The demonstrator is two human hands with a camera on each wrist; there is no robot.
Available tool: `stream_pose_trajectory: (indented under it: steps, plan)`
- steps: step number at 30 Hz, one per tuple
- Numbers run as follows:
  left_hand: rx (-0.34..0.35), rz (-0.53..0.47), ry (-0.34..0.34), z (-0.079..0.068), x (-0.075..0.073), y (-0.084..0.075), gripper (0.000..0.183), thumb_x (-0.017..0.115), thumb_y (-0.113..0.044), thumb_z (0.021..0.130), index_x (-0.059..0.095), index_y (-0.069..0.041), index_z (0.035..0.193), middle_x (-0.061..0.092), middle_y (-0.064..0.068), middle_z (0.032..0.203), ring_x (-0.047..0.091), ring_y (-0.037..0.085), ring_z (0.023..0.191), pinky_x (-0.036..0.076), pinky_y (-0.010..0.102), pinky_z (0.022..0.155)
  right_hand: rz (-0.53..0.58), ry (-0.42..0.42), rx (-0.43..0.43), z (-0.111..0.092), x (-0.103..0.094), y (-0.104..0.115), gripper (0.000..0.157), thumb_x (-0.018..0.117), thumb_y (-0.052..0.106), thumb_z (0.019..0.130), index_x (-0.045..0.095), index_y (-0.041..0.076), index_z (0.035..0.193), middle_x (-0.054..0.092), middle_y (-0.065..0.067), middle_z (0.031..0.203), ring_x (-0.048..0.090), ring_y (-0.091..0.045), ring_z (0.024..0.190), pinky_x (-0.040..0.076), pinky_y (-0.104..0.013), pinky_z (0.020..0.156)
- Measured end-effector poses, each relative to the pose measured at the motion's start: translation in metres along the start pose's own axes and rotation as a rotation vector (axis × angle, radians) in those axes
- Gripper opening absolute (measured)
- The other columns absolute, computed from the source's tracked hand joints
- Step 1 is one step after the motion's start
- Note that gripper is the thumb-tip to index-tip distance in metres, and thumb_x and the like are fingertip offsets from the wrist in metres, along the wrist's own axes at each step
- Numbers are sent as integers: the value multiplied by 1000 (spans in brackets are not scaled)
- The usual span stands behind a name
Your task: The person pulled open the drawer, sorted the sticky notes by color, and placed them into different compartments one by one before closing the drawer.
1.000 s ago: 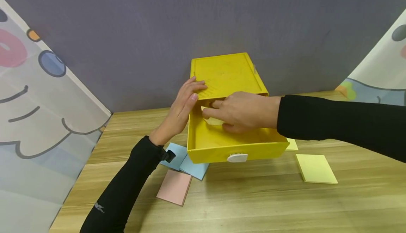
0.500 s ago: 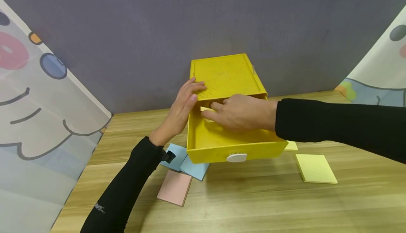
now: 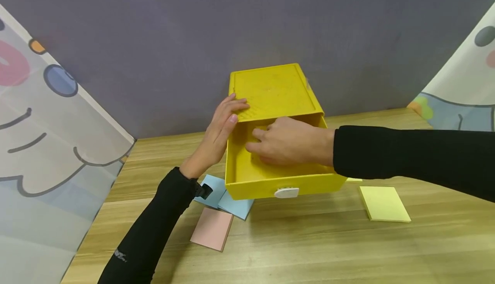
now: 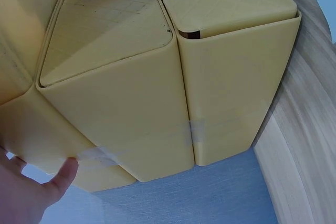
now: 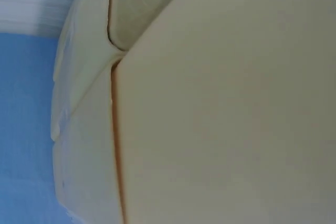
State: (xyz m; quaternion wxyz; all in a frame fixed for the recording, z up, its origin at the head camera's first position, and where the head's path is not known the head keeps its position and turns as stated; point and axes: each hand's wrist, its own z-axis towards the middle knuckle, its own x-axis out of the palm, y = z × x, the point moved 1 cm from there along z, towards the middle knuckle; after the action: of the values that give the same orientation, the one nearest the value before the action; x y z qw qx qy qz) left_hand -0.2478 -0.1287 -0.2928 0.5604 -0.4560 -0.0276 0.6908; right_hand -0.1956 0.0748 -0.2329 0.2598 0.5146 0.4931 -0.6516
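Note:
A yellow drawer box (image 3: 274, 90) stands against the grey back panel, its top drawer (image 3: 255, 187) pulled out and showing a white handle (image 3: 286, 193). My left hand (image 3: 216, 135) rests on the box's upper left edge with fingers extended; in the left wrist view its thumb touches the yellow casing (image 4: 131, 114). Inside the drawer is my right hand (image 3: 288, 142), fingers bent and pointing left. I cannot tell whether its fingers hold anything, since the palm side is hidden. The right wrist view is filled mostly by a yellow drawer wall (image 5: 226, 108).
Left of the box on the wooden table (image 3: 294, 249) lie two blue sticky note pads (image 3: 236, 206) and a pink pad (image 3: 212, 229). A yellow pad (image 3: 384, 203) lies at the right, with another yellow pad (image 3: 353, 180) partly hidden behind the drawer.
A pale yellow note pad seen at my right fingers inside the drawer has gone out of sight. The right hand has shifted slightly toward the drawer front; my left hand stays on the box.

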Motion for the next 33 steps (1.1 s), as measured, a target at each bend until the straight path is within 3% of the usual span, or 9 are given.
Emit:
stream_pose_trajectory:
  steps: [9,13,16,18,22,25,27,30,33]
  plan:
    - [6,-14,1,-1,-3,3,59,22,-48,111,54,-8,140,48,10,154,20,22,159,13,49,132,-135,-10,-126,1,-3,2,14,61,9,100,62,13,114,69,-7,93,61,-21,60,59,-30,62]
    - [2,-23,-5,-2,-5,4,58,23,-47,111,55,-8,140,48,10,155,20,21,159,12,50,132,-39,97,-67,4,-12,2,20,58,18,103,63,17,122,70,-5,101,65,-21,71,60,-33,68]
    - [3,-27,-6,-3,-7,4,58,23,-47,111,55,-8,140,47,10,155,20,21,159,12,50,132,67,104,-14,-3,-18,-1,25,55,23,104,61,21,128,70,-1,99,63,-18,70,58,-32,65]
    - [4,-26,-6,-4,-9,4,60,22,-48,111,54,-8,141,47,10,155,20,21,158,12,49,132,120,43,-6,-13,-21,-6,21,56,22,102,63,19,122,69,1,93,59,-14,65,54,-29,60]
    - [5,-20,-15,-7,-11,3,62,21,-50,110,54,-7,141,47,11,155,20,22,159,12,49,132,123,-218,-13,-44,-25,-28,0,62,15,96,62,15,96,59,5,76,48,-8,60,43,-25,54]
    - [8,-18,-26,-8,-11,1,61,22,-48,110,54,-7,140,47,12,154,20,22,159,11,49,132,96,-434,47,-74,-22,-52,8,58,13,90,55,17,83,48,9,66,39,-2,56,30,-21,49]
    - [10,-16,-28,-9,-11,-1,60,22,-47,110,54,-7,140,48,12,154,20,22,159,11,49,132,149,-488,146,-95,-12,-67,13,54,11,87,51,20,78,40,12,61,31,1,53,22,-19,49]
    - [11,-11,-28,-11,-10,-3,59,22,-47,110,54,-7,140,48,12,153,20,23,159,11,49,132,293,-383,299,-125,23,-81,23,50,10,91,46,24,73,29,16,59,21,5,52,17,-17,52]
    - [8,-6,-25,-11,-10,-5,59,22,-47,110,54,-7,140,48,11,153,20,22,159,11,49,132,449,-79,408,-144,69,-80,25,56,12,95,51,27,76,36,15,63,31,3,54,27,-18,55]
